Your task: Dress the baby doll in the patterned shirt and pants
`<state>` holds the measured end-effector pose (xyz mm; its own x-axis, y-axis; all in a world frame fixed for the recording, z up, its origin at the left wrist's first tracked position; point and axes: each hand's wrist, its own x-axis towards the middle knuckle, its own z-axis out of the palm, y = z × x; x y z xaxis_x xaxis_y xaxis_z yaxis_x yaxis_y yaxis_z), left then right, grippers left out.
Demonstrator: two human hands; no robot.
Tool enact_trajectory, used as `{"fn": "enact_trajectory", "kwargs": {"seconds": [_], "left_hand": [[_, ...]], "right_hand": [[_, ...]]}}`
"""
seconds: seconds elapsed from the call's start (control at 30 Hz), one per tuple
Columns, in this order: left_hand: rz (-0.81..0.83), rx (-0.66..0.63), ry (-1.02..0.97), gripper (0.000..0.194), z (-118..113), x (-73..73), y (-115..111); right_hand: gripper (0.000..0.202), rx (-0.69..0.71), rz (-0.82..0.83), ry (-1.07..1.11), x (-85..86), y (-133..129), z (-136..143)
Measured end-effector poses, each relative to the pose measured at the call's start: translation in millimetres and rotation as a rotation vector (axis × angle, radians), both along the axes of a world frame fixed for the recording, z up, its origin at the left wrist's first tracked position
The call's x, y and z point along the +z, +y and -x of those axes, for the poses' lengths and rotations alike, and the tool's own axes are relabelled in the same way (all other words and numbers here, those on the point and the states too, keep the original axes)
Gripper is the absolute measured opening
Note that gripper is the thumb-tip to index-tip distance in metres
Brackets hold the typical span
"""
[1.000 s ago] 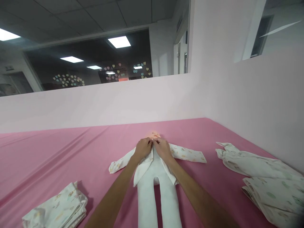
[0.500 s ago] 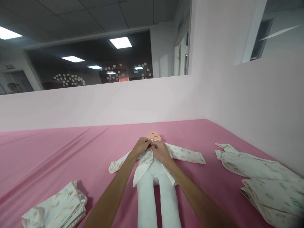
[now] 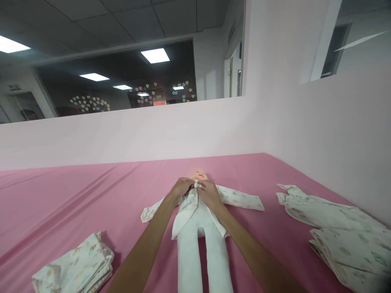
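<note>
A baby doll (image 3: 200, 175) with a white cloth body lies on its back, legs toward me. It wears a white printed baby shirt (image 3: 240, 197), sleeves spread to both sides and the front hanging apart over the belly. At the neckline, my left hand (image 3: 182, 188) pinches the shirt's edge with closed fingers. My right hand (image 3: 209, 193) is bent in beside it, its fingertips closed on the collar just right of the middle. The small part of the fastening between the fingertips is too small to make out.
The pink sheet (image 3: 91, 195) has creases on the left. Folded printed baby clothes (image 3: 76, 264) lie at the front left. More leaf-printed clothes (image 3: 345, 236) lie at the right, beside the white wall (image 3: 330, 142). A low wall with a window runs behind.
My two hands have moved slightly apart at the collar, and a bit of white fabric now shows between them. The doll and the clothes piles stay in place.
</note>
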<state>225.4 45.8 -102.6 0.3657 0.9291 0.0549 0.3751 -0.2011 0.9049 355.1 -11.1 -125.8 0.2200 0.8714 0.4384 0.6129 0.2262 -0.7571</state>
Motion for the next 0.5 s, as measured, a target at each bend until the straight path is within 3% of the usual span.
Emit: {"fn": "enact_trajectory", "kwargs": {"seconds": [0.23, 0.37, 0.5], "left_hand": [[-0.292, 0.052, 0.284, 0.017, 9, 0.0, -41], [-0.431, 0.053, 0.439, 0.018, 9, -3.1, -55], [-0.506, 0.058, 0.495, 0.026, 6, -4.5, -55]], "right_hand": [[0.015, -0.08, 0.048, -0.109, 0.8, -43, -8], [0.009, -0.044, 0.068, -0.021, 3.8, -45, -11], [0.008, 0.018, 0.073, 0.163, 4.5, -39, -11]]}}
